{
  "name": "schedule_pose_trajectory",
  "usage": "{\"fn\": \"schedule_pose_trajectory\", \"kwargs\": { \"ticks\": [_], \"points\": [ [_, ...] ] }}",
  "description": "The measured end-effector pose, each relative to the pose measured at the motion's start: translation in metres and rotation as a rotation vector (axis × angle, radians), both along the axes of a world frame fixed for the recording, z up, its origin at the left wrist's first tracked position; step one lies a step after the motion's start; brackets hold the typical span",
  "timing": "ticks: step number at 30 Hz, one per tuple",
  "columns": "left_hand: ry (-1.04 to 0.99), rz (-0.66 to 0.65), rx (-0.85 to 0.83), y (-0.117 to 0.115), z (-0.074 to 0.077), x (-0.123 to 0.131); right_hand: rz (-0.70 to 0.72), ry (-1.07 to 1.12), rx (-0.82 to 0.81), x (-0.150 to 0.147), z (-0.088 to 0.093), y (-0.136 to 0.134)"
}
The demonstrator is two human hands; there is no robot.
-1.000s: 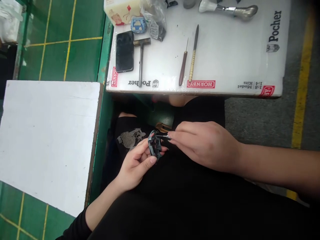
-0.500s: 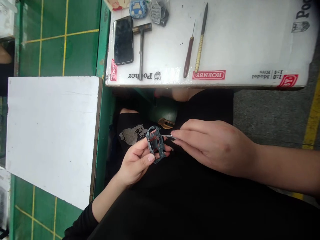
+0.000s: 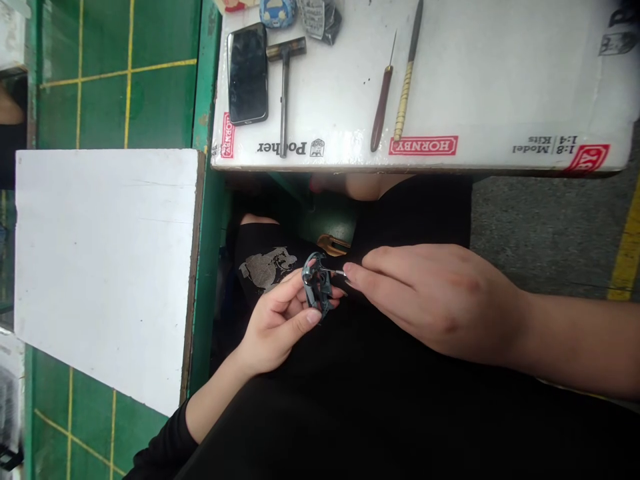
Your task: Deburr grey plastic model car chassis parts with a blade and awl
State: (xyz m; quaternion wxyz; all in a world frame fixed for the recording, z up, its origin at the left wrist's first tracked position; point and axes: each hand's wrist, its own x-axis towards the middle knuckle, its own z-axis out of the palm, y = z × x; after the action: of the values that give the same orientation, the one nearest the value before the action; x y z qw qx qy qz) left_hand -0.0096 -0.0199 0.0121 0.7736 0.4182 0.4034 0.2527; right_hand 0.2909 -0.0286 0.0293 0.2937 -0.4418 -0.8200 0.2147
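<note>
A small dark grey frame-like part [image 3: 318, 287] is gripped between the thumb and fingers of my left hand [image 3: 280, 320], above my lap. My right hand [image 3: 440, 293] pinches a thin metal tool [image 3: 334, 271] near its end. The tool's tip reaches the upper part of the grey piece; whether it touches cannot be made out. Most of the tool's handle is hidden behind my right fingers.
On the covered worktop [image 3: 480, 80] lie a phone [image 3: 247, 73], a small hammer [image 3: 285, 87], a red-handled awl [image 3: 383, 110], a file [image 3: 409, 73], a blue case [image 3: 277, 12] and a plastic bag [image 3: 323, 19]. A white board [image 3: 105, 267] rests on a green table [image 3: 160, 107].
The grey part has turned in my left hand and shows more edge-on, and it has shifted slightly right. The tool still points at it. The camera view has shifted a little.
</note>
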Motion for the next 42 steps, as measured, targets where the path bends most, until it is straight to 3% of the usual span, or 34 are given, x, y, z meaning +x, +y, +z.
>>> {"fn": "schedule_pose_trajectory", "kwargs": {
  "ticks": [5,10,14,19,21,23,27,29,37,42],
  "points": [
    [0.1,-0.07,0.186,0.007,0.008,0.002,0.152,-0.225,0.408,0.0,-0.012,0.001],
    [0.147,-0.117,0.321,0.007,0.008,0.0,0.208,-0.187,0.383,0.0,-0.023,0.0],
    [0.224,-0.137,0.384,0.003,0.007,-0.002,0.111,-0.037,0.043,-0.003,-0.02,-0.001],
    [0.3,-0.167,0.4,0.0,0.006,-0.001,-0.095,0.386,-0.724,-0.009,-0.021,0.008],
    [0.305,-0.128,0.374,-0.001,0.007,0.002,-0.128,0.466,-0.891,-0.011,-0.025,0.01],
    [0.299,-0.101,0.362,-0.001,0.007,0.003,-0.101,0.402,-0.74,-0.011,-0.03,0.008],
    [0.286,-0.166,0.408,0.001,0.008,0.003,0.008,-0.009,0.038,-0.01,-0.034,-0.003],
    [0.268,-0.204,0.437,0.002,0.008,0.002,0.054,-0.11,0.217,-0.008,-0.031,-0.007],
    [0.201,-0.289,0.465,0.006,0.005,-0.005,0.056,0.0,0.072,-0.009,-0.029,-0.015],
    [0.22,-0.313,0.485,0.006,0.004,-0.009,0.024,0.165,-0.245,-0.015,-0.033,-0.017]
  ]
}}
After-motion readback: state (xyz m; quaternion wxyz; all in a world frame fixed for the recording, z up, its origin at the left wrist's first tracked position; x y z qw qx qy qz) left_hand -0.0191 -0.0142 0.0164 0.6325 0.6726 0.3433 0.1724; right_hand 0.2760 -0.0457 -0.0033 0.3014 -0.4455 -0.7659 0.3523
